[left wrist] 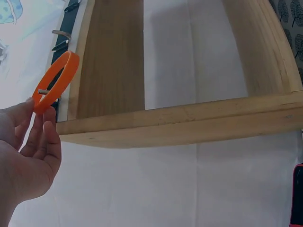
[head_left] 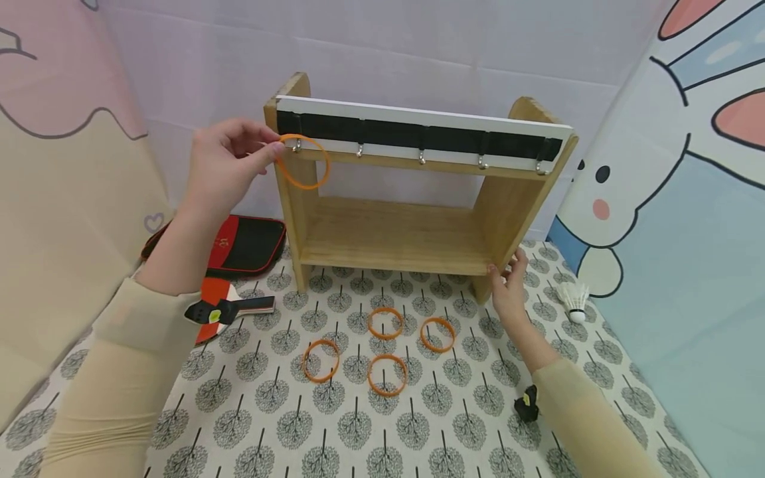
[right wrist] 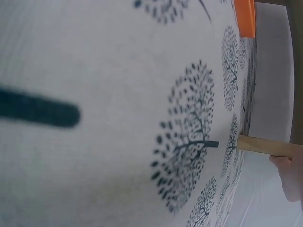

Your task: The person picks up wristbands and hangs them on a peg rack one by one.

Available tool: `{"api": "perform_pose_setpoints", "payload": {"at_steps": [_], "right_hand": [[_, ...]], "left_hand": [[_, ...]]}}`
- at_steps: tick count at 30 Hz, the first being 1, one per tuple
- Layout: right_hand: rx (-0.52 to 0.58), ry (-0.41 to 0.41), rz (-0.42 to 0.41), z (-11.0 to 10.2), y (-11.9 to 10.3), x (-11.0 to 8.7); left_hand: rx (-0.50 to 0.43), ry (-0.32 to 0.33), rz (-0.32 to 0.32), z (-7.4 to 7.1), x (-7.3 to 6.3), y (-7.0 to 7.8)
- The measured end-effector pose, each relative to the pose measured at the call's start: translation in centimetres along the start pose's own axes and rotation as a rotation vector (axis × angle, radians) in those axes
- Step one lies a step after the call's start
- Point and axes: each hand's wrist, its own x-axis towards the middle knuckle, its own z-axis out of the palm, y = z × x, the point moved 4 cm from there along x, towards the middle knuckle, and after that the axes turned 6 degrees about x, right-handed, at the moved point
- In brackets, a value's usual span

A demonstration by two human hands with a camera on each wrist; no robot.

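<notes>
My left hand pinches an orange ring between thumb and fingertips at the left end of a wooden rack. In the left wrist view, the tip of the leftmost metal hook shows inside the ring's opening. That hook is one of several along a white board with a black strip, across the rack's upper front. At the rack's lower right, my right hand grips the side panel, thumb at the front edge. More orange rings lie on the cloth before the rack.
A tree-patterned cloth covers the table. On the left are a red and black case and a table tennis paddle. To the right lies a shuttlecock. Printed fabric hangs around the sides and back.
</notes>
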Motion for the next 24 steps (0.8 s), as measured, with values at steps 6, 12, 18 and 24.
{"api": "perform_pose_setpoints", "payload": {"at_steps": [6, 12, 18, 24], "right_hand": [[0.004, 0.008, 0.004, -0.2, 1.8, 0.8], [-0.003, 0.01, -0.003, -0.2, 3.1, 1.2], [0.004, 0.005, -0.007, -0.2, 2.9, 1.2], [-0.002, -0.004, 0.009, -0.1, 2.6, 1.1]], "left_hand": [[0.017, 0.019, -0.004, 0.2, -0.1, -1.8], [0.023, 0.037, -0.002, 0.2, -1.0, -2.5], [0.085, 0.102, 0.052, -0.4, -2.2, -1.8], [0.145, 0.05, 0.112, 0.0, -4.1, -1.0]]}}
